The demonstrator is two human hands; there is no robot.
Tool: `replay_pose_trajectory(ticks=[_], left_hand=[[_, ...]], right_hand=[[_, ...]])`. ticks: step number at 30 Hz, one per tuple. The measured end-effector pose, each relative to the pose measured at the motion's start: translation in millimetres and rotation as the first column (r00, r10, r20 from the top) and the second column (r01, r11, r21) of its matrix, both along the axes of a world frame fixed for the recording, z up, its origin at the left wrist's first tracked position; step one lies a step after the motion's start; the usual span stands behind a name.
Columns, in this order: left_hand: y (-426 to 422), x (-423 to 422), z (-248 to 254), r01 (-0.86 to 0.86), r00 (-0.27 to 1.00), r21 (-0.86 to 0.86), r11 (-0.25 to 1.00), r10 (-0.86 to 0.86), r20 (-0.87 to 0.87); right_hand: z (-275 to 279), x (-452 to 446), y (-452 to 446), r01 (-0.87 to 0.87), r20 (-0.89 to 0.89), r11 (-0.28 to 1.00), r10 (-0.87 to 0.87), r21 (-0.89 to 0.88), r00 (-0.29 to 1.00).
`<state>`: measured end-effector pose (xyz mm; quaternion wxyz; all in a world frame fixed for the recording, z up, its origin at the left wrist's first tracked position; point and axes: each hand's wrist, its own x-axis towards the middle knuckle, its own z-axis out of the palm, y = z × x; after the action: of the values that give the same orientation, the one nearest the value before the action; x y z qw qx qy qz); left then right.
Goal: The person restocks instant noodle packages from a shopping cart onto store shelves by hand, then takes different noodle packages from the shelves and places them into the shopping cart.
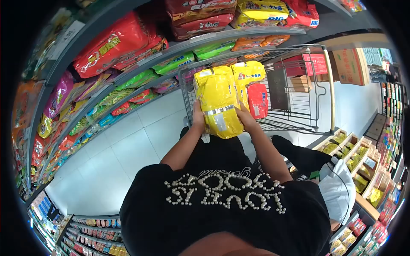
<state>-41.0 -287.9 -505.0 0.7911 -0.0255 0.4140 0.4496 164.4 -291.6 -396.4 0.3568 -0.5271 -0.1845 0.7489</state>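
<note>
Between my two hands is a large yellow instant noodle multipack (220,94) with a silver band across it and a pale label near its lower end. My left hand (198,116) presses on its left side, and my right hand (245,118) grips the lower right edge. The pack is held in front of my body, over the near side of a wire shopping cart (299,99). Just beyond my right hand, a second yellow noodle pack (248,72) and a red pack (257,101) are in the cart. The held pack partly hides the second yellow one.
Shelves (179,46) of red, green, yellow and purple packs curve along the front and left. Cardboard boxes (348,66) stand beyond the cart. Wooden display bins (350,158) with yellow packs are at right, near a white item (337,187) I cannot make out. Pale floor tiles (113,149) show at left.
</note>
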Motion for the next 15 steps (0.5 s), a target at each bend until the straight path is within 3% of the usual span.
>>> replay_pose_trajectory(ticks=[1,3,4,7,9,11,12,15], left_hand=[[-3.8,5.3,-29.4,0.019,0.980,-0.009,1.000,-0.020,-0.197],[-4.1,14.6,-81.1,0.058,0.825,-0.032,0.998,-0.066,-0.561],[-3.3,15.2,-104.0,0.036,0.867,-0.052,0.998,-0.057,-0.496],[-6.2,15.1,-126.5,0.015,0.950,-0.161,0.987,-0.065,-0.307],[-3.9,21.6,-125.3,0.016,0.937,-0.208,0.978,-0.087,-0.339],[-2.7,23.0,-135.2,0.055,0.923,-0.199,0.978,-0.126,-0.365],[-6.0,25.2,-144.0,-0.038,0.923,-0.324,0.945,-0.091,-0.373],[-22.6,18.2,-199.6,0.018,0.953,-0.348,0.937,-0.122,-0.277]], right_hand=[[-13.3,1.9,3.7,-0.005,0.045,1.000,0.006,-0.016,0.999],[-38.9,0.7,15.7,-0.009,0.132,0.999,0.014,-0.038,0.991],[-73.6,3.6,16.0,-0.050,0.204,0.997,0.039,0.050,0.978],[-99.3,-1.7,18.4,-0.060,0.157,0.992,0.077,-0.113,0.985],[-122.4,-0.7,12.9,-0.133,0.294,0.986,0.157,-0.101,0.943],[-160.4,-7.6,0.3,-0.080,0.321,0.991,0.042,0.106,0.946],[-166.9,-8.3,-6.2,-0.011,0.314,0.999,-0.001,0.038,0.949],[-160.5,-5.4,-5.0,-0.018,0.300,0.997,0.038,-0.069,0.953]])
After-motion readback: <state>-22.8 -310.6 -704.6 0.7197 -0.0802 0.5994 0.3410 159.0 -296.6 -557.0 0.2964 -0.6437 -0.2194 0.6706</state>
